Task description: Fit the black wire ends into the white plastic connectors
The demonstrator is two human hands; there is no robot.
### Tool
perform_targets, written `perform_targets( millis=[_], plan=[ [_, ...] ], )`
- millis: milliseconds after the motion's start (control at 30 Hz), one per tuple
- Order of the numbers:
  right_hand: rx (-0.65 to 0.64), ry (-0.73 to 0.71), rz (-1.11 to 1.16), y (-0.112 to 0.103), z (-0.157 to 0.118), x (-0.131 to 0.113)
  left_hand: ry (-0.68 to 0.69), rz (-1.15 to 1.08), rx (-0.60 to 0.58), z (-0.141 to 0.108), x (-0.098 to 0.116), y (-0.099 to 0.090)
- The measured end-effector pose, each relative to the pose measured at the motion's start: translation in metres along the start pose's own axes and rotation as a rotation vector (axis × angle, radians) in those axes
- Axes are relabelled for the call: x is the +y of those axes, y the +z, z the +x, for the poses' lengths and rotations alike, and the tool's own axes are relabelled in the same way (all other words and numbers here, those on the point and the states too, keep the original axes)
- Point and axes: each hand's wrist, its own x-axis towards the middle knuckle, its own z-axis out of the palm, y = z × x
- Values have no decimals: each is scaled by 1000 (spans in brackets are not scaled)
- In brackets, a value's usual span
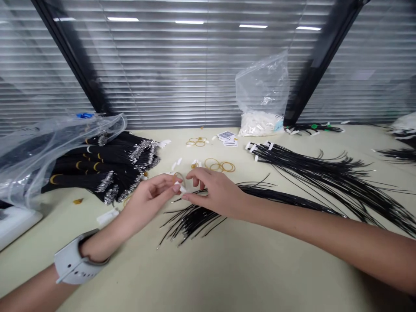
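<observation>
My left hand (150, 198), with a pale watch strap on its wrist, is closed in a pinch on a small white plastic connector (180, 187). Close to the connector's right side is my right hand (217, 190), its thumb and forefinger apart and its other fingers curled. I see nothing clearly held in it. Below and behind the right hand lies a bundle of black wires (201, 219), with bare ends fanned out toward the left. Yellow rubber bands (221, 165) and several loose white pieces lie just beyond the hands.
At left, banded black cable bundles (107, 160) with metal ends lie beside a transparent plastic bag (65, 143). A zip bag of white parts (261, 123) stands against the blinds. Playing cards (227, 137) lie near it. Black wires with white connectors (312, 173) stretch across the right.
</observation>
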Motion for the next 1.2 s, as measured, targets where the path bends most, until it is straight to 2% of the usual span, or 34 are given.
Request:
perform_targets(
  millis=[133, 267, 367, 467, 600, 700, 800, 967, 1067, 1133, 1200],
  plan=[
    [-31, 38, 109, 3, 11, -6, -17, -12, 0, -2, 6, -1],
    [-40, 102, 189, 0, 14, -9, -64, 40, 85, -1, 11, -12],
    [-34, 150, 229, -2, 3, -14, -119, 103, 199, 6, 11, -25],
    [-87, 186, 310, 0, -19, -28, -143, 165, 241, 17, 10, -32],
    [-137, 151, 360, 6, -43, -43, -133, 251, 150, 19, 7, -26],
    [-47, 99, 314, 11, -46, -38, -104, 356, 136, 12, 6, -21],
    [11, 158, 302, 14, -41, -25, -75, 432, 149, 14, 4, -23],
    [38, 228, 356, 13, -36, -16, -44, 342, 126, 44, -4, -31],
    [62, 201, 344, 11, -38, -17, -7, 242, 145, 49, -1, -26],
    [81, 195, 349, 11, -38, -17, -14, 196, 77, 39, 6, -17],
    [105, 221, 382, 11, -38, -15, -44, 140, -118, 21, 15, -7]
  ],
)
